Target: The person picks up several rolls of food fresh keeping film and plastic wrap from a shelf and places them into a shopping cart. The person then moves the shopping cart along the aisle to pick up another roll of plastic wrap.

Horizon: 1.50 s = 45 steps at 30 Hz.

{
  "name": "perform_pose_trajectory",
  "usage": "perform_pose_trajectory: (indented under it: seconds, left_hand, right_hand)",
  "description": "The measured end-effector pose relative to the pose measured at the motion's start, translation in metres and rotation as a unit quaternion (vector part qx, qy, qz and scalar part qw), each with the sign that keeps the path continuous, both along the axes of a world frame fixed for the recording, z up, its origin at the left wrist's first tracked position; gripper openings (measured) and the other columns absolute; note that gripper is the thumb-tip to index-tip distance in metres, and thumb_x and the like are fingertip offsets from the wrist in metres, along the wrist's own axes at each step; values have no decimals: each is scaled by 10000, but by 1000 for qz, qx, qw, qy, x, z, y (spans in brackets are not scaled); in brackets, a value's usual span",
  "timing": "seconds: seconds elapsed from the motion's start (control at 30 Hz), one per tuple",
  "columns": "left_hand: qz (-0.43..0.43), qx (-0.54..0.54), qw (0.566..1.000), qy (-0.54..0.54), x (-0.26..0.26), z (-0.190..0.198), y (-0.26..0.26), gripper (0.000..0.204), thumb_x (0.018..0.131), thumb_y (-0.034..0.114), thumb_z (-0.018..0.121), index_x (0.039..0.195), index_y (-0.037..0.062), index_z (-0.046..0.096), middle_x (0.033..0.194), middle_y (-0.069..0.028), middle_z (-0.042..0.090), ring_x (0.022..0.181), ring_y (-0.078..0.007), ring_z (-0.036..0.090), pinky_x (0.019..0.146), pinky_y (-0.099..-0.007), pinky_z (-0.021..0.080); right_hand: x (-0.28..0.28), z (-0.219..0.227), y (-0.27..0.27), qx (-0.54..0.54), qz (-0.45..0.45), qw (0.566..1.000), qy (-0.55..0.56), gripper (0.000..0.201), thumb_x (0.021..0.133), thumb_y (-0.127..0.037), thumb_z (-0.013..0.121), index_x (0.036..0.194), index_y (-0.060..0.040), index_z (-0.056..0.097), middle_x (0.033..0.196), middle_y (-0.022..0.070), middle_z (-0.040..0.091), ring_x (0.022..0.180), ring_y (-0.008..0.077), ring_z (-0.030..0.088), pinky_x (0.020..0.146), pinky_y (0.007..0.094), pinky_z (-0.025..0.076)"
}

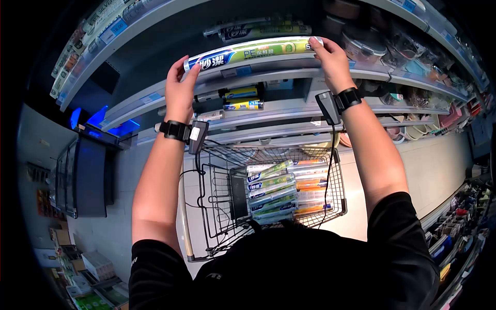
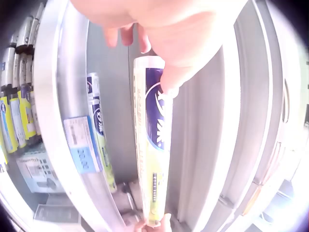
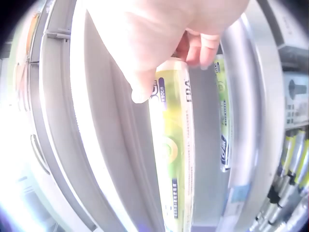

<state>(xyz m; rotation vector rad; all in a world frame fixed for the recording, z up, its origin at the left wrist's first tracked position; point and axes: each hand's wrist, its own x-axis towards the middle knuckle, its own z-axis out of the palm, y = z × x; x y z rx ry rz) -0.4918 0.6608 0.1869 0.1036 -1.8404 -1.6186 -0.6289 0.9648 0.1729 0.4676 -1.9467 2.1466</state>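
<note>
A long roll of cling film (image 1: 258, 52), green with a blue and white end, spans between both hands in front of the shelf. My left hand (image 1: 179, 95) grips its blue end, with the thumb in front and the fingers behind. At the green end, my right hand (image 1: 335, 64) holds it between thumb and fingers. In the left wrist view the left thumb presses on the blue label of the roll (image 2: 155, 121). Behind it, more similar rolls (image 1: 263, 31) lie on the shelf.
Below stands a black wire shopping cart (image 1: 208, 209) with several stacked rolls (image 1: 272, 188) inside. Yellow-labelled rolls (image 1: 244, 105) sit on a lower shelf. Clear plastic containers (image 1: 364, 42) fill the shelf to the right. A dark cabinet (image 1: 90, 175) stands at left.
</note>
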Motion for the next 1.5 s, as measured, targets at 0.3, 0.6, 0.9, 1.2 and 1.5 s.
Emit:
perform_pose_trajectory:
  seconds: [0.3, 0.6, 0.9, 1.2, 1.5]
  left_hand:
    - [-95, 122, 969, -195, 136, -143, 40, 340, 890, 182, 594, 1164, -10, 534, 1024, -80, 607, 895, -113, 581, 791, -243, 495]
    - [-91, 64, 907, -405, 209, -256, 43, 315, 880, 152, 581, 1131, -38, 570, 905, -43, 632, 821, -87, 561, 753, -206, 434]
    - [-43, 173, 864, -471, 250, -271, 32, 260, 888, 102, 531, 1103, -37, 581, 952, -51, 630, 866, -99, 565, 792, -212, 431]
    - [-28, 197, 849, -489, 265, -279, 35, 230, 919, 96, 493, 1081, -33, 593, 987, -57, 630, 890, -118, 591, 819, -232, 459]
    - [-74, 262, 871, -409, 223, -223, 39, 282, 951, 160, 433, 1110, -32, 566, 1064, -121, 620, 945, -166, 600, 838, -277, 482]
  right_hand:
    - [145, -107, 41, -54, 17, 974, -217, 381, 884, -337, 591, 949, 26, 499, 793, 99, 591, 575, 131, 593, 534, 235, 515]
    - [198, -268, 67, 81, -16, 933, -349, 388, 866, -337, 619, 927, 25, 494, 783, 65, 564, 567, 128, 600, 497, 223, 508]
    - [156, -410, 6, 206, -128, 890, -386, 471, 799, -345, 690, 923, 38, 446, 727, 138, 584, 491, 215, 604, 422, 312, 480]
    - [140, -527, -31, 284, -57, 866, -408, 596, 791, -410, 659, 1072, 75, 455, 727, 176, 644, 656, 256, 659, 638, 332, 510]
    - [147, -325, 14, -69, 28, 892, -445, 275, 955, -257, 447, 1012, 7, 499, 895, 120, 606, 772, 209, 639, 663, 304, 543]
